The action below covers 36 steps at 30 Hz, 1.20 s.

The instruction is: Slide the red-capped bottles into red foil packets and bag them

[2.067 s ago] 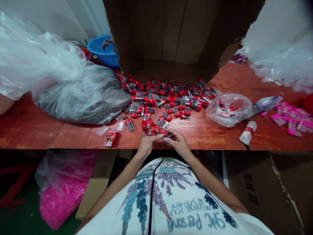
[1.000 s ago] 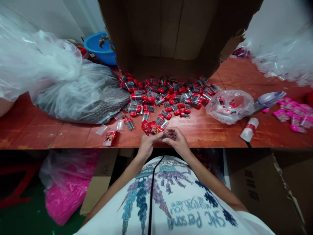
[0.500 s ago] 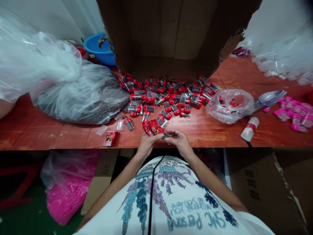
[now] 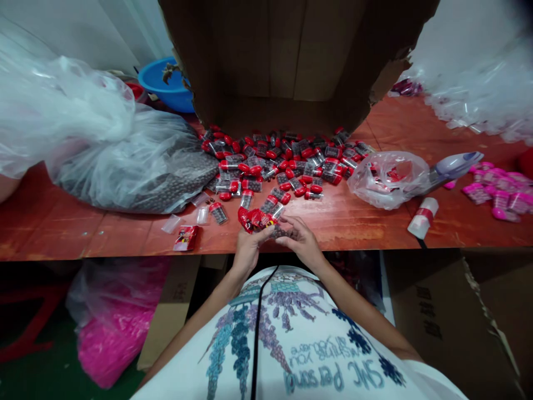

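Observation:
My left hand [image 4: 249,244] is closed on a crumpled red wrapper [image 4: 254,219], near the table's front edge. Between my two hands is a small clear container of dark beads [image 4: 280,232]; my right hand [image 4: 300,236] pinches its right end. Just beyond lie several small clear bottles with red caps and dark beads, one of them [image 4: 219,213] standing apart to the left. A small red packet [image 4: 186,238] rests at the table's front edge, left of my hands.
A big open cardboard box [image 4: 291,105] stands behind the bottles. Left is a large bag of dark beads [image 4: 166,178]; right are a clear plastic bag [image 4: 389,178], a white roll [image 4: 423,218] and pink bottles [image 4: 503,191]. A blue basin [image 4: 166,83] sits behind.
The red wrapper has been crumpled further towards my left hand, and more of the dark-beaded container shows between my hands. The view has shifted slightly.

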Each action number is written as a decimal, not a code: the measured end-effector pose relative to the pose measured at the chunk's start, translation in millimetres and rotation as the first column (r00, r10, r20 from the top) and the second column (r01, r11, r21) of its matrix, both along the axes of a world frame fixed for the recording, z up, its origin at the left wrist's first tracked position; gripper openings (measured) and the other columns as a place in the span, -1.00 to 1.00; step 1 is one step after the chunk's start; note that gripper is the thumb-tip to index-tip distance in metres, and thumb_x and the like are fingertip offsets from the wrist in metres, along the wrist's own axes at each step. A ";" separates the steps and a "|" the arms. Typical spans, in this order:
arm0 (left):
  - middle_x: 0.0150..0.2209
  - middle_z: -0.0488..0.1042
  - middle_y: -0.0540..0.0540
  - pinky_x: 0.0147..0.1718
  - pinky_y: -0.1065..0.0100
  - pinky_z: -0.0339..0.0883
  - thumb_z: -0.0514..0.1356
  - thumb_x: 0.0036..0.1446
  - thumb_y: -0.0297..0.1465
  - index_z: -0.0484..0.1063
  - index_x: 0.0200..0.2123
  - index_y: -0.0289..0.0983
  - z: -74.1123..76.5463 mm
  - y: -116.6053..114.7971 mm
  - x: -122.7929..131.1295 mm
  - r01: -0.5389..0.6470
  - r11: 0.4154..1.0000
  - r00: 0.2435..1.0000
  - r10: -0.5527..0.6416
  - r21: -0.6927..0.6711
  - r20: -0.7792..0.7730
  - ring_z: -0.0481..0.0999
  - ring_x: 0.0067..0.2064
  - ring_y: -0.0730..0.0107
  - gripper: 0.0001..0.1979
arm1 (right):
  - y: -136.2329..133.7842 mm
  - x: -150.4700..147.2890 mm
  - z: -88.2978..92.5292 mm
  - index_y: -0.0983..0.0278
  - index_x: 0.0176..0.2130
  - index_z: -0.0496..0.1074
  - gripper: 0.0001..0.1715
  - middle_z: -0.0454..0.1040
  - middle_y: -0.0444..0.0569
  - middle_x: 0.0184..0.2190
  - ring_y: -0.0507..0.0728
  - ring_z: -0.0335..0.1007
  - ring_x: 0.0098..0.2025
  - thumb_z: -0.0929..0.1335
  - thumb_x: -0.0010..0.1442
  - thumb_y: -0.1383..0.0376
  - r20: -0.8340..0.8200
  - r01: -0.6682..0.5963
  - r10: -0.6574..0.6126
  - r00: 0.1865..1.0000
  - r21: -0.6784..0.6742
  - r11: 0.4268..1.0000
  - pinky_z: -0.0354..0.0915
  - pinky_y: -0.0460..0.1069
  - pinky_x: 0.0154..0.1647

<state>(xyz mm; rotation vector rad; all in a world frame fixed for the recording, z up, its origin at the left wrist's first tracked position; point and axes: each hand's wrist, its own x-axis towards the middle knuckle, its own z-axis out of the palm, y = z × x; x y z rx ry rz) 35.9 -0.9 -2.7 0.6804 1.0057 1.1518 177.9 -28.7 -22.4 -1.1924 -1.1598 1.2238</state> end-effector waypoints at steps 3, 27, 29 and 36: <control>-0.34 0.58 -0.07 -0.26 0.33 0.41 0.39 -0.21 -0.48 0.53 -0.33 -0.32 -0.5 -2.4 -0.2 0.052 0.998 0.999 -0.052 -0.026 0.007 0.54 -0.34 0.33 -0.73 | 0.9 0.1 0.7 0.05 0.05 0.35 -0.39 0.36 -0.09 -0.02 0.00 0.31 -0.40 0.46 -0.02 0.28 -0.065 -0.014 0.010 0.998 -0.060 0.998 0.33 -0.05 -0.33; -0.33 0.59 -0.24 -0.30 0.19 0.51 0.37 -0.19 -0.55 0.54 -0.35 -0.44 -24.4 6.7 -10.1 0.065 0.938 0.989 -0.016 -0.341 0.144 0.58 -0.35 0.21 -0.77 | -2.5 74.0 -14.1 0.21 -0.09 0.49 -0.65 0.41 0.05 -0.15 0.22 0.31 -0.08 0.37 0.11 0.17 0.670 0.241 -0.322 0.669 0.214 0.947 0.24 0.16 0.00; -0.34 0.59 -0.20 -0.33 0.21 0.52 0.37 -0.21 -0.56 0.54 -0.34 -0.42 -24.9 7.5 -8.4 0.039 0.940 0.990 0.011 -0.340 0.143 0.57 -0.36 0.25 -0.75 | -1.5 63.6 -6.9 0.23 -0.16 0.50 -0.70 0.41 0.06 -0.16 0.24 0.27 -0.05 0.37 0.13 0.15 0.706 0.201 -0.344 0.619 0.281 0.938 0.20 0.16 0.03; -0.41 0.58 -0.12 -0.35 0.35 0.48 0.38 -0.27 -0.60 0.52 -0.40 -0.41 -22.8 1.2 -0.7 0.021 0.943 0.980 0.048 -0.333 0.195 0.55 -0.43 0.36 -0.75 | 11.1 -2.6 1.1 0.21 -0.17 0.40 -0.81 0.47 -0.11 -0.33 0.09 0.39 -0.27 0.35 0.15 0.29 0.534 -0.116 0.030 0.845 0.128 0.985 0.28 -0.03 -0.22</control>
